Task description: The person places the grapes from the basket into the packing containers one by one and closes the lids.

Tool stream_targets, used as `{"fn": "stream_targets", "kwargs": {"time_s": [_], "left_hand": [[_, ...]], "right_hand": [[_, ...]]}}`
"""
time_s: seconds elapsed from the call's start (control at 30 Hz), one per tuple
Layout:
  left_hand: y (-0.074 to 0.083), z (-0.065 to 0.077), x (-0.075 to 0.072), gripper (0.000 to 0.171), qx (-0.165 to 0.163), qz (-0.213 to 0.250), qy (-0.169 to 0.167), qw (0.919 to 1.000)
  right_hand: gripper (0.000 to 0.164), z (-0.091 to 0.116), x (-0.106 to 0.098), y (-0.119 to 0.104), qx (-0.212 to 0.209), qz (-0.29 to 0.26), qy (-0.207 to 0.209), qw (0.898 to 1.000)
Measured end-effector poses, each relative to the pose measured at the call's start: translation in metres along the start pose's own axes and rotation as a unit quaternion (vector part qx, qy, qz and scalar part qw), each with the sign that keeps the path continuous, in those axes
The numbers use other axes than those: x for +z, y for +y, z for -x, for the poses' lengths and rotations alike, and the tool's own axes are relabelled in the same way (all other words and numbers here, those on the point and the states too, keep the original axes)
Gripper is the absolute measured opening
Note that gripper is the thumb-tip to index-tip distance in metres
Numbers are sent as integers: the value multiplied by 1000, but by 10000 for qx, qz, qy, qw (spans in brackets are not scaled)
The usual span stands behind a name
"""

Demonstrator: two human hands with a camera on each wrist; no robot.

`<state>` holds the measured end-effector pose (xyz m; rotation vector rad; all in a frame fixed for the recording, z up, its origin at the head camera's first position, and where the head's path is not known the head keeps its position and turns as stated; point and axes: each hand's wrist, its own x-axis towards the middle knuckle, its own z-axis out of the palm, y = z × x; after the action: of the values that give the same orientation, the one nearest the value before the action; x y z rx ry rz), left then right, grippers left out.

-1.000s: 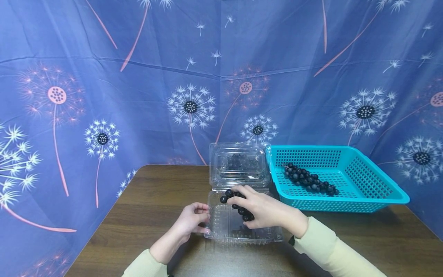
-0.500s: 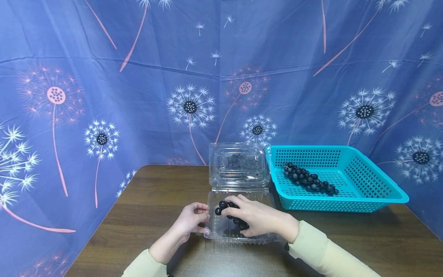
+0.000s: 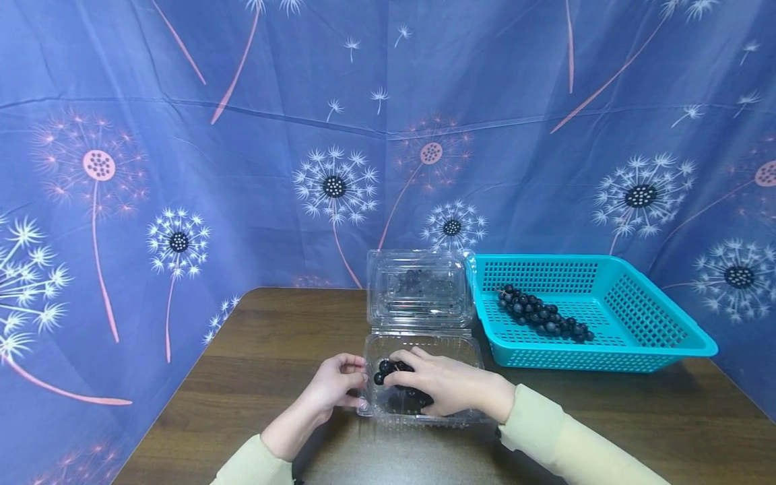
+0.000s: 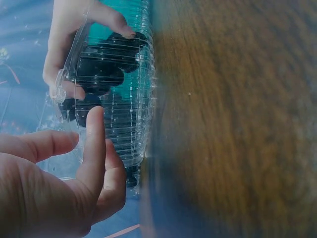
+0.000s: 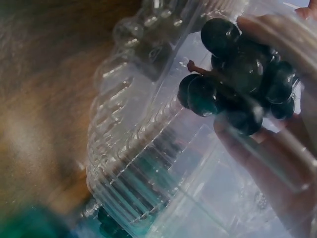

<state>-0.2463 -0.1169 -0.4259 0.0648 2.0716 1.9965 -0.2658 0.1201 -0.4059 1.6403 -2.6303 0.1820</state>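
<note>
The bunch of dark grapes (image 5: 242,72) is inside the base of the clear container (image 3: 418,420), where the right hand (image 3: 445,382) holds it with fingers and thumb curled round it. Squeezed too hard, berries could split or pull off the stem (image 5: 195,67); let go from too high, they could break loose on landing. The left hand (image 3: 330,387) touches the container's left edge, its fingers fairly straight and a little apart. The thin plastic looks light, so a knock from the right hand might slide or tip it if that touch slackens. The raised lid (image 3: 421,289) could also fall forward if jostled. A second bunch (image 3: 542,313) lies in the turquoise basket (image 3: 576,360) alongside. I can read no brand, label or writing; a faint moulded mark (image 5: 156,52) on the plastic is too blurred to make out.
</note>
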Motion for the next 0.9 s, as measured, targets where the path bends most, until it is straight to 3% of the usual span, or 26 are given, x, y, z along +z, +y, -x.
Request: {"fn": "stream_targets", "kwargs": {"time_s": [0.43, 0.9], "left_hand": [[-3, -4, -2, 38, 40, 52, -74, 10000], [-3, -2, -1, 37, 12, 62, -59, 10000]], "right_hand": [[90, -3, 3, 1, -391, 97, -65, 9992], [87, -1, 0, 0, -423, 290, -158, 9986]]}}
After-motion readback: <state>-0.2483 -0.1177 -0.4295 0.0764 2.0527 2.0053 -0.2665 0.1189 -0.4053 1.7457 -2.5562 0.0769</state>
